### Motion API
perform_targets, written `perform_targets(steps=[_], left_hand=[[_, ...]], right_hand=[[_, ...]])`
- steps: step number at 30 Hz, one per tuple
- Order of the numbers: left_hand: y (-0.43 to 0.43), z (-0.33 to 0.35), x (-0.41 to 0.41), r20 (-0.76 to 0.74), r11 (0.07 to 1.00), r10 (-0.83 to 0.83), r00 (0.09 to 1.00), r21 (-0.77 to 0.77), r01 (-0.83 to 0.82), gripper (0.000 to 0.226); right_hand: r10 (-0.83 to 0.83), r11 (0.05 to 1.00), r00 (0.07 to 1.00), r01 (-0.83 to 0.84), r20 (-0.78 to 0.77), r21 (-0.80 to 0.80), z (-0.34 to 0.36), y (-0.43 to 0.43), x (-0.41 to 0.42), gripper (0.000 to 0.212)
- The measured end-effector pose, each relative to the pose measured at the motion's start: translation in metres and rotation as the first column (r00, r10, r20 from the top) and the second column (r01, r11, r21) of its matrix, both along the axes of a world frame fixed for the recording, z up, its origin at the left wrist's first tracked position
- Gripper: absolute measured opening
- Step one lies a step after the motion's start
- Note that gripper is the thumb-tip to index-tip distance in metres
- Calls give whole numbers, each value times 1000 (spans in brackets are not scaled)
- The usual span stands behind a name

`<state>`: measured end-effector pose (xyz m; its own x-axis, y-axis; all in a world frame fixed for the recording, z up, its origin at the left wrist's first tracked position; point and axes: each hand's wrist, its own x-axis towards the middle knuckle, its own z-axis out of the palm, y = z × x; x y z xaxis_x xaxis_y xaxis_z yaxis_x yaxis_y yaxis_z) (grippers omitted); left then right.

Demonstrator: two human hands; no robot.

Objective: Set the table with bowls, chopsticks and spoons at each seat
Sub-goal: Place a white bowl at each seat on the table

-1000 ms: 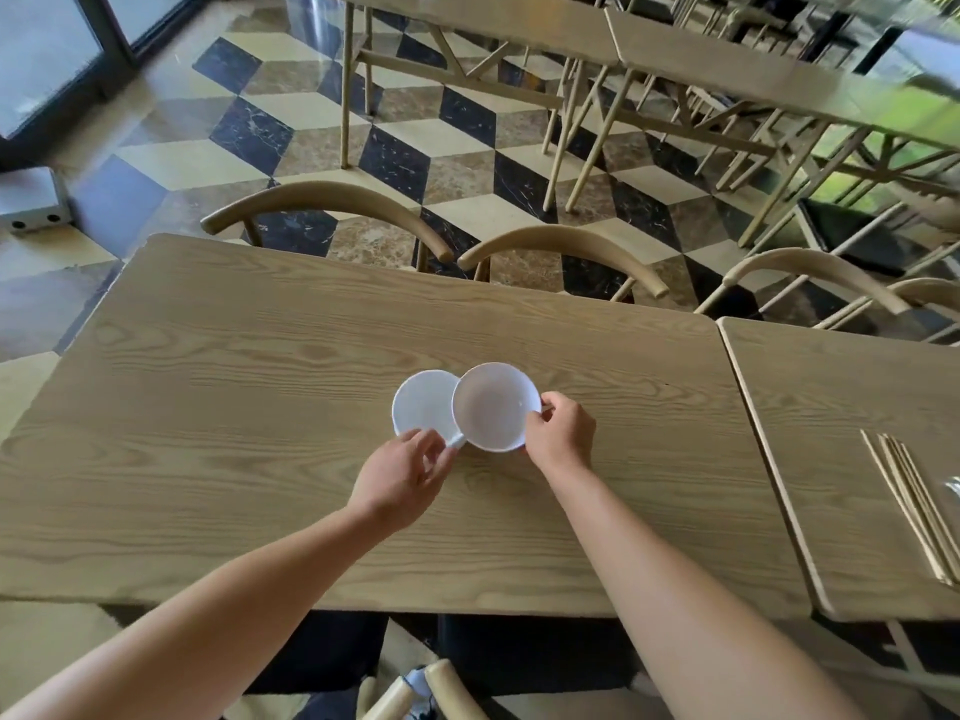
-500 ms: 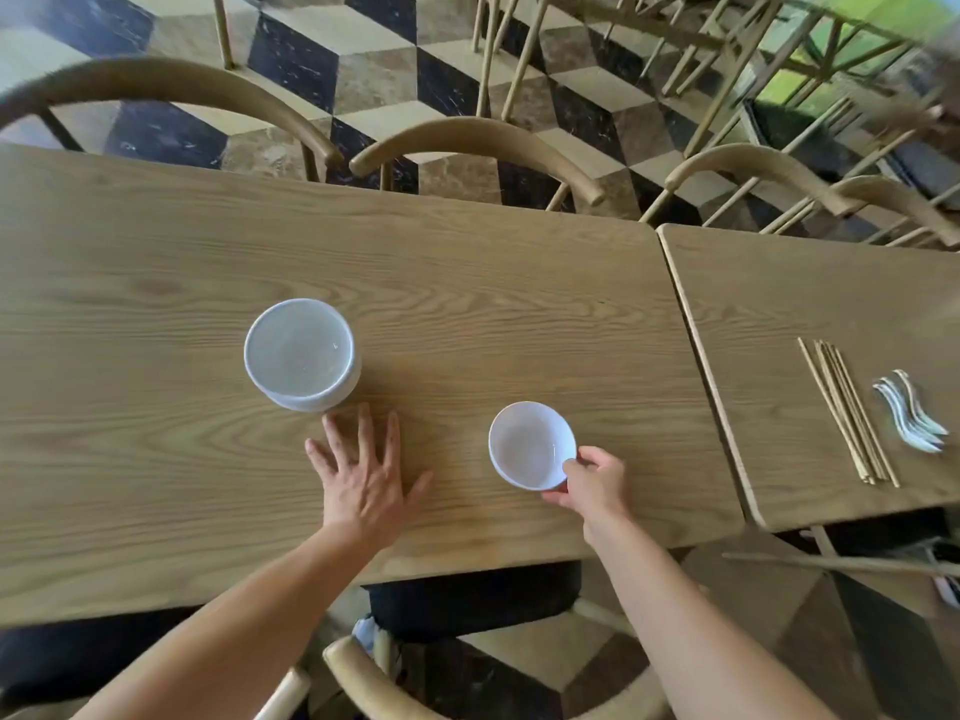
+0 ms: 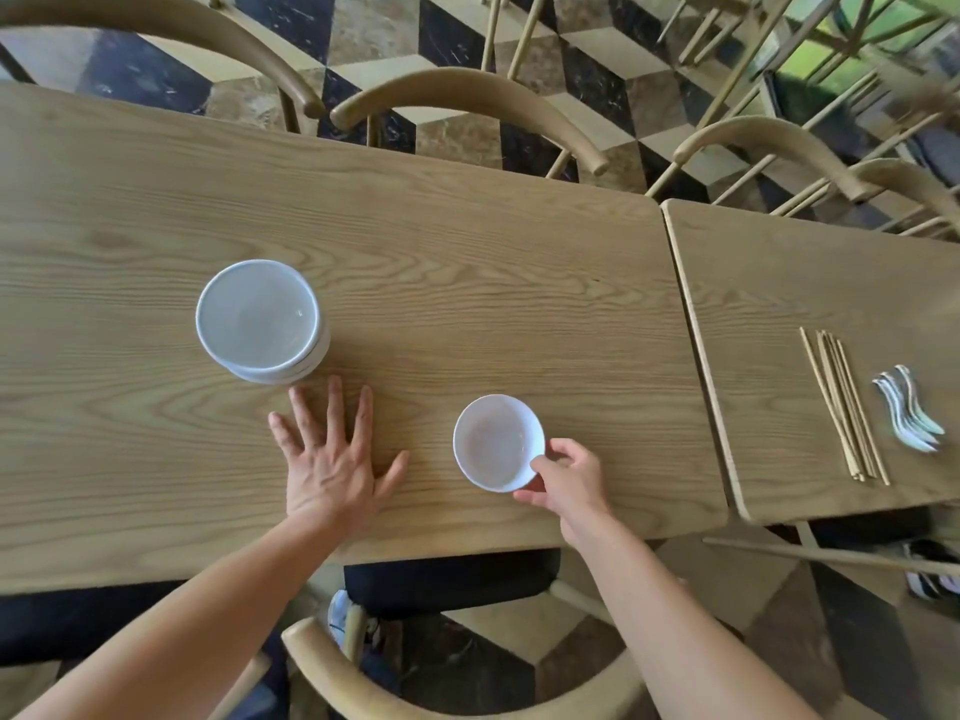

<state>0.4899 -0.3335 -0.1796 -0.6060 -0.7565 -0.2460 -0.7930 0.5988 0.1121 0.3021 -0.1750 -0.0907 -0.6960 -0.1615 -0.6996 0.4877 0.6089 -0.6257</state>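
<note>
A single white bowl [image 3: 497, 442] sits on the wooden table [image 3: 467, 283] near its front edge, above a chair. My right hand [image 3: 569, 483] pinches that bowl's near right rim. A stack of white bowls [image 3: 260, 320] stands to the left, further in. My left hand [image 3: 335, 459] lies flat on the table with fingers spread, just below the stack and apart from it. On the adjoining table [image 3: 810, 283] to the right lie several wooden chopsticks [image 3: 844, 405] and a few white spoons [image 3: 909, 407].
Curved wooden chair backs [image 3: 467, 98] line the far side of both tables, and one chair [image 3: 467, 688] stands at the near side under my arms. A narrow seam separates the two tables. The floor is patterned tile.
A second ago both hands held bowls together mid-table. My right hand has since carried one bowl to the near edge; my left hand let go and lies flat. Little moved in the last half second.
</note>
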Motion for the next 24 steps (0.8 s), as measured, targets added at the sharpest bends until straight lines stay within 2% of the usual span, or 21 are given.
perform_targets(steps=[5,11,17,24], left_hand=[[0,1,0,-14,1000,7,1000,15,-6,97],[-1,2,0,-18,999,10,1000,33,-9,97],[-2,2,1,-29,999,6,1000,44,-5,97],[-1,0,1,-38,999,1,999,32,0,96]], right_hand=[[0,1000,996,-1,88,12,-8,6,6,34],[-10,1000,991,8,134,15,-11,10,14,48],[-43,999,981,44,189,2,-3,12,26,33],[-113,991,965,127,238,-42,4,4,36,30]])
